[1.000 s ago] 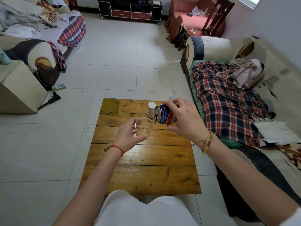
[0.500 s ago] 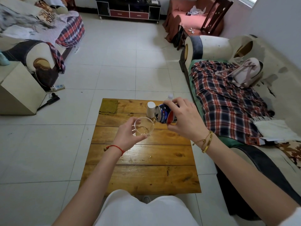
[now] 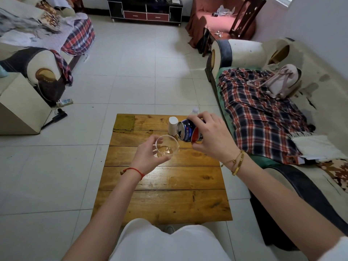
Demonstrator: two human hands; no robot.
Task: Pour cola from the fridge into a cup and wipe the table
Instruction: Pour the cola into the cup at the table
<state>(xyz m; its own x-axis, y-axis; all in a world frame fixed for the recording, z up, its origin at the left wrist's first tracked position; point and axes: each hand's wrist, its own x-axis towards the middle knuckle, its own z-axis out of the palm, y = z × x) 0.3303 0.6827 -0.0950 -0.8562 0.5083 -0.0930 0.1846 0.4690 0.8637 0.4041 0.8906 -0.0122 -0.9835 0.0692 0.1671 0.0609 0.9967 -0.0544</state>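
Right hand (image 3: 212,137) fingers wrap the cola can (image 3: 188,131), tipped sideways, mouth left, just above the cup (image 3: 167,146) rim; left hand (image 3: 148,154) fingers cradle the cup over the surface (image 3: 163,200).

Bright daylight, glare on tabletop (image 3: 180,178) and floor tiles (image 3: 169,59); sharp focus, fisheye bending at edges.

Bare forearms, wrist ornaments and pale clothing are shown.
A thin red cord bracelet (image 3: 134,170) is worn on the left wrist, two slim gold bangles (image 3: 237,163) on the right; white trousers (image 3: 165,243) and a white sleeve edge (image 3: 333,250) are seen.
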